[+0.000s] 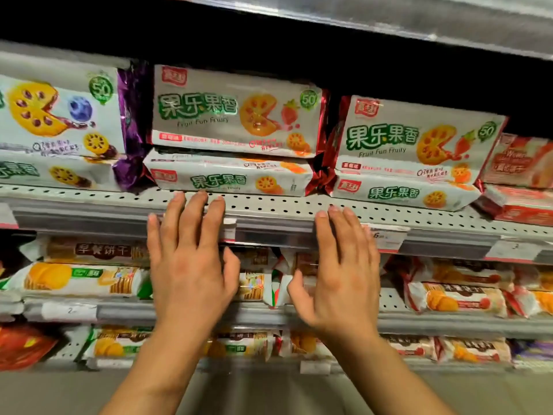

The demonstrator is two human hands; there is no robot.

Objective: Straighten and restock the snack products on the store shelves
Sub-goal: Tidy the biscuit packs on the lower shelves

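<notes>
A: Where are the hands?

B: Both are raised before the upper shelf (269, 209). The left hand (188, 265) has its fingers (191, 214) straight and spread wide, tips at the shelf's front edge just below the middle packs (236, 112). The right hand (344, 271) is flat too, fingers together, holding nothing.

A: And the snacks?

B: Red-ended packs sit stacked in twos, centre and right (419, 142); purple-ended packs (59, 115) lie left. Lower shelves (449, 324) carry biscuit packs (80, 280).
</notes>
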